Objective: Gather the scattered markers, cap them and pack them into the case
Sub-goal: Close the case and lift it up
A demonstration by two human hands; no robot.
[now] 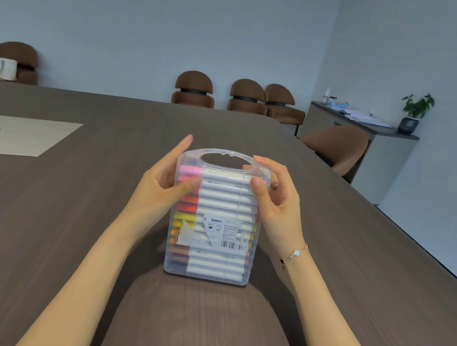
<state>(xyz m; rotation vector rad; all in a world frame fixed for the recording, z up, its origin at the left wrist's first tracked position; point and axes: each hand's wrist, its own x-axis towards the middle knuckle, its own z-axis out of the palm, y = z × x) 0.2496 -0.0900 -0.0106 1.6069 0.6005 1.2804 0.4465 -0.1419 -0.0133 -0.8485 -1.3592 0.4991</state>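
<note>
Case: the clear plastic case stands on the dark wood table right in front of you, handle cut-out at the top, its lid closed as far as you can see.
Markers: the markers lie stacked in rows inside, white barrels, coloured caps at the left end.
Label: a torn white label with a barcode sits on the front.
Left hand: your left hand holds the case's left edge, thumb across the front, index finger pointing up.
Right hand: your right hand grips the upper right corner, fingers curled over it; a bracelet is on that wrist.
Room: brown chairs line the far wall.
</note>
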